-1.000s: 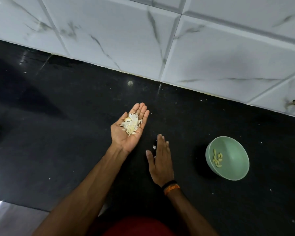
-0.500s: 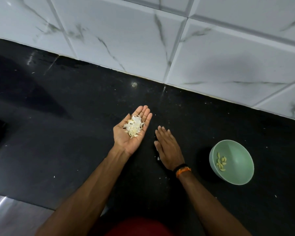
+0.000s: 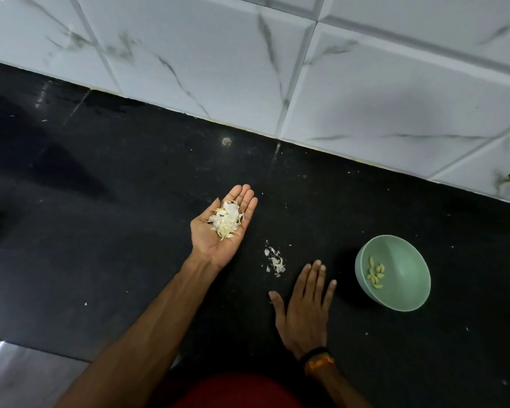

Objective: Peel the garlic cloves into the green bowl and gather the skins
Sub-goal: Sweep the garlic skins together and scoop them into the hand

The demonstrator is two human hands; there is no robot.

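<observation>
Papery white garlic skins (image 3: 226, 219) heap loosely on the upturned left hand (image 3: 218, 231); a tilt would spill them. Right hand (image 3: 304, 307), fingers flat, slightly spread, could scatter stray skin flakes (image 3: 274, 262) at its 11 o'clock. Peeled cloves (image 3: 376, 272) sit in the round green bowl (image 3: 407, 298).

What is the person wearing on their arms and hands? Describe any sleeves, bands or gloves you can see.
Both forearms are bare, with no sleeves and no gloves. The left hand wears nothing visible. The right hand has two bands at the wrist: a black band and, just below it, an orange band. No rings are visible on either hand.
</observation>
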